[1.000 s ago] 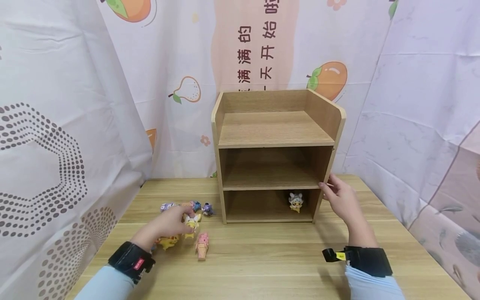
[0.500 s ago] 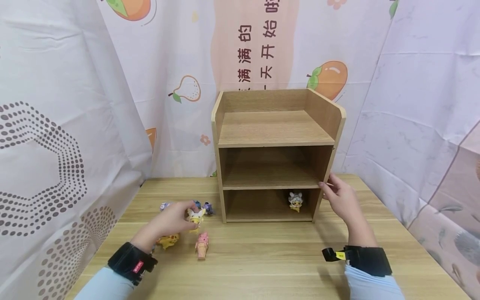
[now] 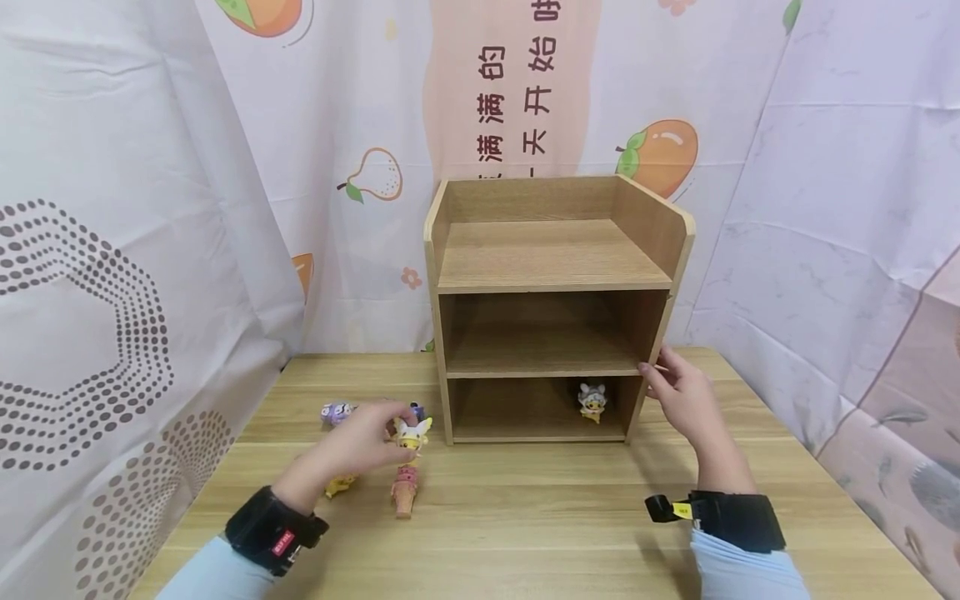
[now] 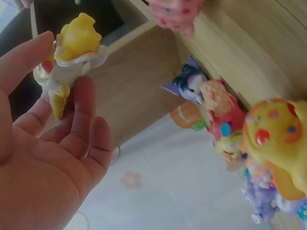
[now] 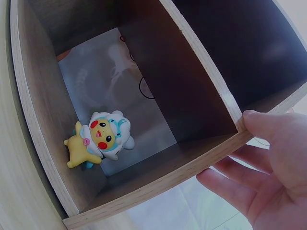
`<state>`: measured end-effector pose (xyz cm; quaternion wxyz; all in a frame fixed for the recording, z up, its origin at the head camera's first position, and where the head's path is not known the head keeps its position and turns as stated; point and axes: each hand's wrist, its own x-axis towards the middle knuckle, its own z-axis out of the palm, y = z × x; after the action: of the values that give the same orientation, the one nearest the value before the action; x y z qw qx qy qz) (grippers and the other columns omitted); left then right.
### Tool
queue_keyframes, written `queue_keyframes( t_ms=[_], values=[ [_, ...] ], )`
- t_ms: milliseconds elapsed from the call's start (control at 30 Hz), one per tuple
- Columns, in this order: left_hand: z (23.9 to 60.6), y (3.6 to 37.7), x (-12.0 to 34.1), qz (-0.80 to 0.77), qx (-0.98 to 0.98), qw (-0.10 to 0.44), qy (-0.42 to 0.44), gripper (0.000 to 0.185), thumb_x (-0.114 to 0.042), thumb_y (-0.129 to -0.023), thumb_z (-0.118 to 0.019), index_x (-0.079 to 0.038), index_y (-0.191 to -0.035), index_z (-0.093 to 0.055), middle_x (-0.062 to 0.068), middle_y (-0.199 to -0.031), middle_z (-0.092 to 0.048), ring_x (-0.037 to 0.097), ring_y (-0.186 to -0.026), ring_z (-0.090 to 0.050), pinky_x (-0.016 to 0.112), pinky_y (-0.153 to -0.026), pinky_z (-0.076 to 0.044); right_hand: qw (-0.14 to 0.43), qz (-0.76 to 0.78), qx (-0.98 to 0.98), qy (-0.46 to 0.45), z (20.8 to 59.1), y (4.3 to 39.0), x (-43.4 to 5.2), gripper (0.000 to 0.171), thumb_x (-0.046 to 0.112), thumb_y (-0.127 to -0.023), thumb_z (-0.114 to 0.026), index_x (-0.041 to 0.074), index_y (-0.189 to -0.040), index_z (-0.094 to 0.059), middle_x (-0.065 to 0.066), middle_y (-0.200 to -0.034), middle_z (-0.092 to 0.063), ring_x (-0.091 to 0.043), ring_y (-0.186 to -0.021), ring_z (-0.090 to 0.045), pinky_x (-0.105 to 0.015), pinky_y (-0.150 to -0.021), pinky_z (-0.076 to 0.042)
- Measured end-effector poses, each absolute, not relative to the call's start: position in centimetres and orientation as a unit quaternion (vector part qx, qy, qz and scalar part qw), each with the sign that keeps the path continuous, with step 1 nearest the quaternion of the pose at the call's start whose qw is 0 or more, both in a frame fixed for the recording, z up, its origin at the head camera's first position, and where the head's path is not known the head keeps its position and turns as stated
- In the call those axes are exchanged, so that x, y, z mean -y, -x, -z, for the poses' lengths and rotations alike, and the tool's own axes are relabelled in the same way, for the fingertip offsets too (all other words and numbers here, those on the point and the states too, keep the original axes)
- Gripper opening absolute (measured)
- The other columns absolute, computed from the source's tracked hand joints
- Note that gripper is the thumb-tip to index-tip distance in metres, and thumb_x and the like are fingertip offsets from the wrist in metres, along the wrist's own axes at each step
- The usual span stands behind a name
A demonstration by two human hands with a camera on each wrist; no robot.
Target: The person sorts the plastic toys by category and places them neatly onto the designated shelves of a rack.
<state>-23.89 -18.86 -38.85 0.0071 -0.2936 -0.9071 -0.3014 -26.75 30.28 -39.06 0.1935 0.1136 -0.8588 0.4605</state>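
My left hand (image 3: 352, 446) pinches a small yellow figurine (image 3: 411, 435) in a white, eared hood, held just above the table left of the shelf. The left wrist view shows this figurine between thumb and fingers, its yellow tail hanging down. With thumb and fingers, my right hand (image 3: 686, 400) grips the right side panel of the wooden shelf (image 3: 555, 258), by the middle board. A yellow figurine (image 5: 93, 139) in a white and blue hood stands at the right of the bottom compartment. Below my left hand lies a pink figurine (image 3: 405, 493) shaped like an ice-cream cone.
Several more figurines lie on the wooden table (image 3: 525, 517) around my left hand, partly hidden by it. Among them are a purple one (image 3: 337, 412) and a yellow one (image 3: 341, 485). Patterned curtains (image 3: 360, 275) hang behind and at both sides.
My left hand has lifted the hooded yellow figurine and carried it to the right, towards the shelf. My right hand has stayed on the side panel.
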Motion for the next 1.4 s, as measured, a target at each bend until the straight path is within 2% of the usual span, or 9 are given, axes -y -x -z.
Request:
queue_keyframes(
  t_ms=[267,433,700,900,1067,1233,1400],
  values=[
    [38.5,23.4,16.9,0.298,0.904,0.026,0.306,0.031,-0.019,-0.079,-0.088,-0.017,-0.103,-0.068,-0.012,-0.092,-0.064,0.011,-0.082,-0.059,0.028,-0.071,-0.052,0.197,-0.459,0.859,-0.114,39.2,26.8,-30.3,0.059,0.022,-0.108,-0.053,-0.005,-0.155,-0.032,-0.036,-0.141,-0.049,-0.047,-0.123,-0.056,-0.044,-0.082,-0.057],
    [38.4,23.1,15.7,0.307,0.902,0.019,0.302,0.031,-0.018,-0.080,-0.087,-0.018,-0.104,-0.067,-0.012,-0.093,-0.064,0.011,-0.084,-0.060,0.028,-0.073,-0.052,0.197,-0.459,0.859,-0.114,39.2,26.8,-30.3,0.058,0.023,-0.108,-0.053,-0.004,-0.155,-0.034,-0.036,-0.140,-0.051,-0.047,-0.122,-0.057,-0.045,-0.082,-0.057],
    [38.0,23.4,14.0,0.310,0.897,0.019,0.313,0.032,-0.020,-0.081,-0.087,-0.017,-0.106,-0.066,-0.009,-0.092,-0.063,0.012,-0.080,-0.059,0.028,-0.069,-0.051,0.189,-0.456,0.863,-0.108,39.0,26.7,-30.4,0.061,0.026,-0.108,-0.053,-0.003,-0.157,-0.030,-0.036,-0.144,-0.046,-0.047,-0.122,-0.057,-0.044,-0.083,-0.057],
    [37.5,23.7,12.8,0.309,0.899,0.023,0.308,0.032,-0.023,-0.083,-0.086,-0.016,-0.108,-0.066,-0.007,-0.096,-0.064,0.010,-0.081,-0.058,0.029,-0.071,-0.051,0.189,-0.454,0.863,-0.114,38.9,26.9,-30.4,0.059,0.026,-0.108,-0.053,0.000,-0.157,-0.033,-0.036,-0.143,-0.048,-0.048,-0.122,-0.057,-0.041,-0.081,-0.058],
    [37.1,24.0,11.4,0.300,0.904,0.040,0.303,0.033,-0.023,-0.082,-0.086,-0.017,-0.108,-0.066,-0.007,-0.094,-0.063,0.013,-0.079,-0.058,0.028,-0.068,-0.050,0.190,-0.454,0.863,-0.112,39.0,26.9,-30.5,0.059,0.026,-0.108,-0.053,0.000,-0.157,-0.032,-0.035,-0.143,-0.049,-0.047,-0.121,-0.058,-0.042,-0.081,-0.058],
    [37.0,24.3,10.0,0.307,0.897,0.055,0.314,0.032,-0.022,-0.081,-0.086,-0.015,-0.105,-0.066,-0.006,-0.091,-0.061,0.010,-0.074,-0.056,0.026,-0.064,-0.050,0.191,-0.453,0.864,-0.110,39.3,26.9,-30.5,0.059,0.028,-0.108,-0.052,0.001,-0.157,-0.034,-0.033,-0.142,-0.050,-0.046,-0.121,-0.059,-0.044,-0.081,-0.058],
    [37.1,24.6,8.9,0.316,0.894,0.048,0.315,0.032,-0.021,-0.081,-0.086,-0.015,-0.105,-0.066,-0.006,-0.090,-0.061,0.009,-0.073,-0.056,0.025,-0.062,-0.051,0.194,-0.449,0.865,-0.109,39.3,26.9,-30.4,0.059,0.028,-0.108,-0.053,0.001,-0.157,-0.035,-0.033,-0.142,-0.051,-0.045,-0.120,-0.059,-0.044,-0.081,-0.057]
  ],
)
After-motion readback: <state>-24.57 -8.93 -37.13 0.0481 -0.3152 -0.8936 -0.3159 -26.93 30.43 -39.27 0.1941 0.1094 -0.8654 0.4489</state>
